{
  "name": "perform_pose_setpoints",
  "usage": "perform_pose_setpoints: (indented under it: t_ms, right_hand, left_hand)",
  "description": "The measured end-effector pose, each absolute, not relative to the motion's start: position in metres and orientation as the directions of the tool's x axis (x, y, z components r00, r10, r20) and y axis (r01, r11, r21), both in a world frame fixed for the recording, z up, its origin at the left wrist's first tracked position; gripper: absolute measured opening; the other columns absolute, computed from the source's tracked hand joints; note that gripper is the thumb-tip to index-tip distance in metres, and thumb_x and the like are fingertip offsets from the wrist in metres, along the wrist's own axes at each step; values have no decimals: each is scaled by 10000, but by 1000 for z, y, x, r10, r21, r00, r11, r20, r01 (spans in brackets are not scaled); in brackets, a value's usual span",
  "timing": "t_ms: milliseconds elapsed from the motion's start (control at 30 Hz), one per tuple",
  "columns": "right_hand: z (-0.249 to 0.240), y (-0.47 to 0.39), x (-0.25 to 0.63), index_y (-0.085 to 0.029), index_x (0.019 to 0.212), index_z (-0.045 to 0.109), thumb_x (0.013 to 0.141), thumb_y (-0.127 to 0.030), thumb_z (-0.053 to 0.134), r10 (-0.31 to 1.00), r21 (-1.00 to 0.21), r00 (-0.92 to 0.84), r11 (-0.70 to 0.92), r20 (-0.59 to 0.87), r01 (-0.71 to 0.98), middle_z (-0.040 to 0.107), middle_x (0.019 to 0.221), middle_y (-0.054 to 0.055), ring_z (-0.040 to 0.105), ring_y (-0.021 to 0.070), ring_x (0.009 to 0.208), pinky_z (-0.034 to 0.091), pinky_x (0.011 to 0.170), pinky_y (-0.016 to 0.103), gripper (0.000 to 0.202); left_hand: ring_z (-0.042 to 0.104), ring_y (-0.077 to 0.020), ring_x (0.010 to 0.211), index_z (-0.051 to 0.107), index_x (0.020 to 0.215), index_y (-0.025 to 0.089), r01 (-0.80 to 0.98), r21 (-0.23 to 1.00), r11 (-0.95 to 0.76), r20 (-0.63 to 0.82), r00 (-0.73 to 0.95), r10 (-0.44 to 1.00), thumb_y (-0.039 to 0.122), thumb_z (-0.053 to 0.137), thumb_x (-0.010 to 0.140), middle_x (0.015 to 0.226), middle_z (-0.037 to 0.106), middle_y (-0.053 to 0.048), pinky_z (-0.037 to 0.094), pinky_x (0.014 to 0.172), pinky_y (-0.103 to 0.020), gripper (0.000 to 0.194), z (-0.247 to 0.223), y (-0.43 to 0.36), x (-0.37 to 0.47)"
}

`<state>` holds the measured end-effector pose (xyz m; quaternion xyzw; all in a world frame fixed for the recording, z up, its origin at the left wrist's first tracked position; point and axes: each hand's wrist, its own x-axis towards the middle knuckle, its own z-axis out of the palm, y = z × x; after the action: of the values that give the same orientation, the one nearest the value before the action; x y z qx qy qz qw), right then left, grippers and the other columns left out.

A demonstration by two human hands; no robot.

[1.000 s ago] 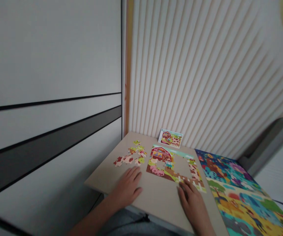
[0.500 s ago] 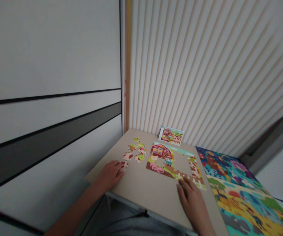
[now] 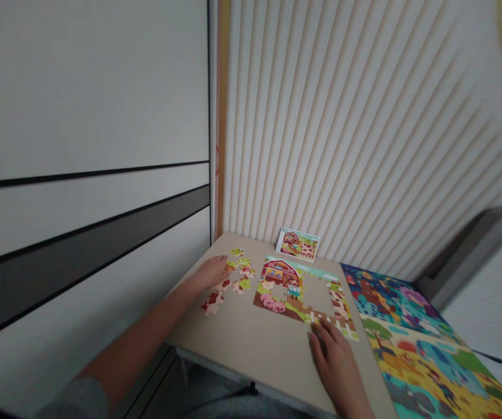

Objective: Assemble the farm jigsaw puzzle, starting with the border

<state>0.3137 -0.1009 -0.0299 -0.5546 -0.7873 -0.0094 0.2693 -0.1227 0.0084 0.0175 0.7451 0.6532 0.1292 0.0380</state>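
Observation:
My left hand (image 3: 211,272) reaches to the left edge of a group of loose jigsaw pieces (image 3: 242,284); its fingers look stretched out, with no piece visibly lifted. Nearer to me lies a brown-and-pink cow-patterned piece (image 3: 212,301). Right of the loose pieces is a partly joined farm jigsaw (image 3: 296,314), showing a red barn, pink pigs and a white fence, with a gap in its right middle. At its lower edge rests my right hand (image 3: 335,355), open, thumb apart from loosely bent fingers, the fingertips touching the fence part.
A small picture card (image 3: 298,244) of the same farm scene leans against the pleated white wall (image 3: 303,116) behind the beige table (image 3: 251,343). Colourful animal pictures (image 3: 434,349) lie along the right side. A white panelled surface (image 3: 80,233) borders the left.
My left hand has moved forward from the cow-patterned piece to the upper loose pieces, uncovering that piece. My right hand stays by the jigsaw's lower edge. The view has shifted slightly.

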Motion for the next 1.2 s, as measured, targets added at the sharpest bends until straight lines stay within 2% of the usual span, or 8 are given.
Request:
perform_pose_setpoints:
  t_ms: [133, 333, 533, 700, 800, 900, 1033, 1200]
  right_hand:
    - [-27, -103, 312, -216, 1217, 704, 986, -402, 461, 865, -301, -236, 392, 443, 869, 597, 1378, 137, 549, 302, 1283, 438, 1101, 482, 384]
    - [-19, -106, 307, -221, 1228, 698, 991, -384, 460, 880, -326, -212, 367, 424, 871, 597, 1376, 140, 552, 306, 1276, 436, 1097, 492, 373]
    - [-15, -109, 305, -218, 1229, 696, 987, -380, 464, 885, -338, -202, 359, 420, 870, 607, 1354, 141, 552, 300, 1269, 434, 1093, 476, 372]
    - [-14, -109, 305, -214, 1230, 694, 990, -386, 461, 891, -343, -199, 352, 409, 871, 598, 1364, 143, 554, 301, 1262, 424, 1097, 476, 376]
    - [-12, -109, 304, -222, 1210, 703, 989, -377, 465, 887, -367, -192, 359, 421, 858, 599, 1365, 134, 546, 299, 1273, 414, 1104, 475, 360]
    - [-4, -104, 300, -224, 1207, 700, 986, -361, 463, 880, -417, -186, 381, 437, 825, 613, 1351, 126, 548, 294, 1270, 410, 1107, 471, 352]
    - [16, -75, 288, -205, 1185, 703, 994, -376, 444, 899, -536, -210, 403, 384, 742, 689, 1221, 134, 639, 275, 1127, 484, 1010, 433, 365]
    - [36, -13, 260, -213, 1166, 713, 957, -435, 523, 896, -679, -253, 442, 364, 586, 728, 1164, 108, 677, 269, 1044, 523, 921, 411, 359]
  left_hand:
    - [594, -303, 1229, 615, 1253, 206, 950, 274, -149, 77, 132, 988, 369, 660, 788, 1310, 655, -141, 437, 1017, -361, 495, 28, 35, -131]
    - [638, -316, 1125, 647, 1199, 145, 923, 361, -133, 45, 125, 991, 353, 685, 689, 1208, 697, -151, 465, 954, -341, 552, 28, 43, -134]
    - [565, -352, 1240, 634, 1223, 111, 867, 492, -80, 46, 66, 997, 395, 721, 583, 1314, 642, -175, 427, 1022, -353, 706, 26, 40, -139]
    - [648, -318, 1024, 718, 902, 157, 756, 649, -80, 76, 40, 996, 420, 722, 598, 983, 740, -92, 473, 902, -350, 402, 38, 36, -136]
    - [646, -253, 832, 695, 794, 151, 631, 768, -110, 106, 43, 993, 489, 683, 696, 757, 695, -39, 489, 769, -318, 352, 47, 33, -121]
    - [632, -203, 737, 688, 904, 128, 437, 887, -147, 133, 63, 989, 546, 625, 792, 780, 691, -43, 493, 678, -290, 437, 50, 29, -88]
    - [670, -187, 751, 682, 1026, 117, 142, 977, -157, 134, 162, 978, 535, 637, 822, 863, 718, -80, 525, 700, -285, 468, 41, 27, -23]
    - [695, -204, 881, 685, 1085, 128, -114, 985, -132, 157, 256, 954, 524, 729, 788, 1029, 736, -108, 548, 821, -326, 496, 26, 25, 37]
